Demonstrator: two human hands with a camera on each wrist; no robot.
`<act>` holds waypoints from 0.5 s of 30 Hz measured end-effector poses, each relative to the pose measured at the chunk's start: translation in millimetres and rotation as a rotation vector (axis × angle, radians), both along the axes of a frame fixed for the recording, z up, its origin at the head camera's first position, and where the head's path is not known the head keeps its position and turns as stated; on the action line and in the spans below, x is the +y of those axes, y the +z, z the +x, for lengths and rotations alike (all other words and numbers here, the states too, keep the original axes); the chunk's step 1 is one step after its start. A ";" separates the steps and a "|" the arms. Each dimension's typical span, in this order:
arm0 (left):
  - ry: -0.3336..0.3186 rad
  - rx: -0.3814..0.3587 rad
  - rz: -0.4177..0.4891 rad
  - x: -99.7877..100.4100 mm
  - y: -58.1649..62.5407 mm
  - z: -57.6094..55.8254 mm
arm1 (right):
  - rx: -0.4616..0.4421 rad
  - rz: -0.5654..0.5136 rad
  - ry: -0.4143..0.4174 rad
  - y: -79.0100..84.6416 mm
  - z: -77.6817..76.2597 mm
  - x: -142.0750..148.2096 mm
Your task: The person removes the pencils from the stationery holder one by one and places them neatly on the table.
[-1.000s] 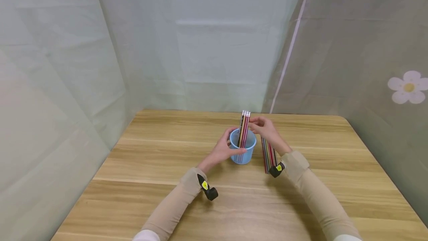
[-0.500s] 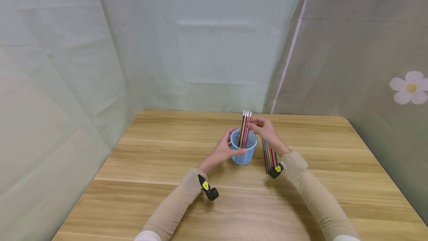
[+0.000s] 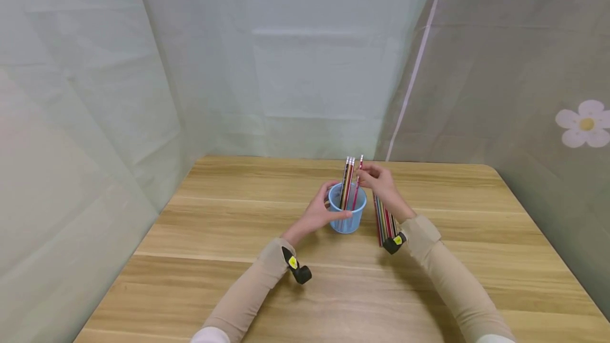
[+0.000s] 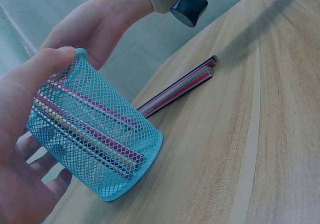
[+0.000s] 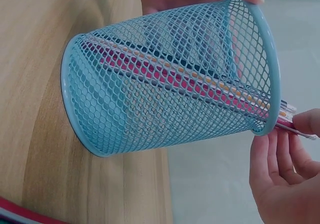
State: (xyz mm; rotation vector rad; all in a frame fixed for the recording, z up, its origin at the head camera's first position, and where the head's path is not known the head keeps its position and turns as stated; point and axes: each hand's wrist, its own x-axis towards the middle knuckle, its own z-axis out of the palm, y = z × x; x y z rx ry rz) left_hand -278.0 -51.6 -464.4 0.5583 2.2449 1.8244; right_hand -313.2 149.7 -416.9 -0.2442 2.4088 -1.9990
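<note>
Wrist markings: a yellow patch (image 3: 293, 262) sits on the left wrist camera (image 3: 301, 274) and another on the right wrist camera (image 3: 392, 245); the dark marks on them are too small to read.
Pencil printing: pale flecks run along the red pencil (image 3: 356, 193), but no lettering can be made out.
Backdrop print: a white flower (image 3: 586, 124) with a yellow centre, well off to the right of the right hand (image 3: 379, 183).
Left hand: wrapped round the blue mesh cup (image 3: 352, 222), thumb across the near side at the rim, fingers bent round the far left side.
Right hand: raised beside the cup's right rim, thumb and fingertips pinching the red pencil close to its upper end.
Red pencil: slants down and slightly left from the right fingertips into the cup, apart at the top from the other pencils.
Cup: upright on the wooden table (image 3: 229, 226), within the left hand's grasp.
Cup pencils (image 3: 347, 189): a tight upright cluster with silvery ends, between the two hands.
Table pencils (image 3: 384, 221): side by side below the right hand, partly covered by the wrist.
Forearms: both in beige sleeves, reaching forward and converging on the cup.
</note>
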 end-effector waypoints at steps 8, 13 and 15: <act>0.000 -0.004 0.003 -0.5 -2.3 0.5 | 0.062 -0.113 -0.052 0.4 3.6 0.7; -0.011 -0.018 0.012 -0.9 5.6 3.6 | 0.093 -0.164 -0.073 1.5 4.6 1.7; -0.019 -0.021 0.011 -1.7 14.1 8.0 | 0.093 -0.164 -0.077 2.1 4.7 2.3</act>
